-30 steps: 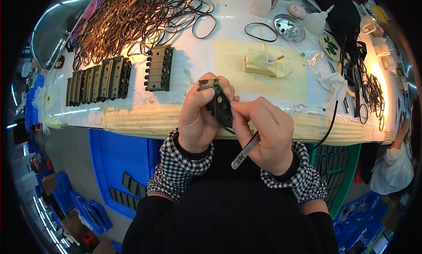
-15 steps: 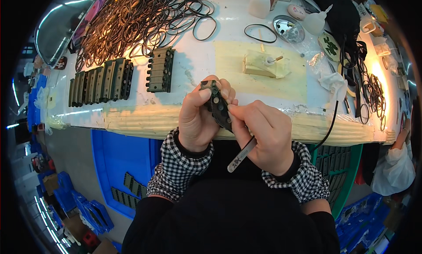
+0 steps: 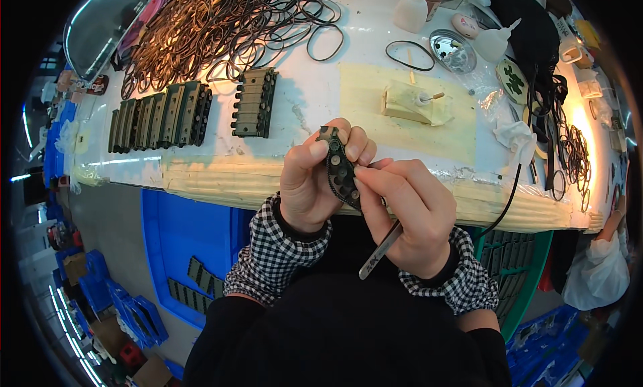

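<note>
One dk-green part w/ round discs (image 3: 341, 175) sits clasped in L hand (image 3: 310, 184); R hand (image 3: 412, 211) grips flat metal tool (image 3: 380, 251), fingertips at part's edge. Beyond grip, to L: similar pcs. (image 3: 161, 117); to R: wrapped block (image 3: 404, 104). Blue tray (image 3: 187, 229) below L.

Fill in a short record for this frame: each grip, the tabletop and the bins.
Left grip: holds a dark part with round discs and a beaded edge
Right grip: at the part's right side, also holding tweezers, tips hidden
Table, left: row of green units, one more apart, bands heaped behind
Table, centre: pale block on a yellow sheet
Bins: blue bin left and green bin right, both with strips
</note>
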Available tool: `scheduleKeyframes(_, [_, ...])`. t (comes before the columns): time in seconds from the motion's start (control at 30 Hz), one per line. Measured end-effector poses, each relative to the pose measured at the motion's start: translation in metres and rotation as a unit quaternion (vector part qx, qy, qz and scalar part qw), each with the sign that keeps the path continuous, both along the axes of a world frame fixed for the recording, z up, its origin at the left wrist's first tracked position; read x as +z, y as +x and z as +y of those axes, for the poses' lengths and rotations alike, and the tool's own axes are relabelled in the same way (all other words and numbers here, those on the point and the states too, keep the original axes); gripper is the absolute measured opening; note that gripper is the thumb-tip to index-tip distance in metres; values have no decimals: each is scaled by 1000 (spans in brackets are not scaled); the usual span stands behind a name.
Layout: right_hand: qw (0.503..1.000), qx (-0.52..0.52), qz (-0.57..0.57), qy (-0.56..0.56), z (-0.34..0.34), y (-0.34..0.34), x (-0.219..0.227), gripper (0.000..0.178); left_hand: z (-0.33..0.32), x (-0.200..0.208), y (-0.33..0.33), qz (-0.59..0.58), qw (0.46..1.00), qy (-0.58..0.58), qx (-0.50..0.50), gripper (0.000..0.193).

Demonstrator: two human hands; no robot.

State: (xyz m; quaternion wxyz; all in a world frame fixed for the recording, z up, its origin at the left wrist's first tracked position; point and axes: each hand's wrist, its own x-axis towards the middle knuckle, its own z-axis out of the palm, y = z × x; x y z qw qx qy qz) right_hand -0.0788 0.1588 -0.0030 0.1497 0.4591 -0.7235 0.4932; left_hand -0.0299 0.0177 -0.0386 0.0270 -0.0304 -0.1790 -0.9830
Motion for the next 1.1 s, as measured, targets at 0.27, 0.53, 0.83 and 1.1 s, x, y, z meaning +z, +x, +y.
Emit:
scheduleKeyframes(0.27, [999,0,-46,4,0,4,5,22,-1,-1,0,-3,1000,2,11,27])
scheduleKeyframes(0.53, [998,-12,-59,1,-2,3,2,27,3,8,0,-46,994,-75,71,26])
scheduleKeyframes(0.83, [999,-10,-44,5,-3,-1,-4,38,2,-4,-1,-12,991,-102,82,20])
scheduleKeyframes(1.1, [996,2,-73,58,-1,4,11,33,3,7,1,-74,985,-137,69,24])
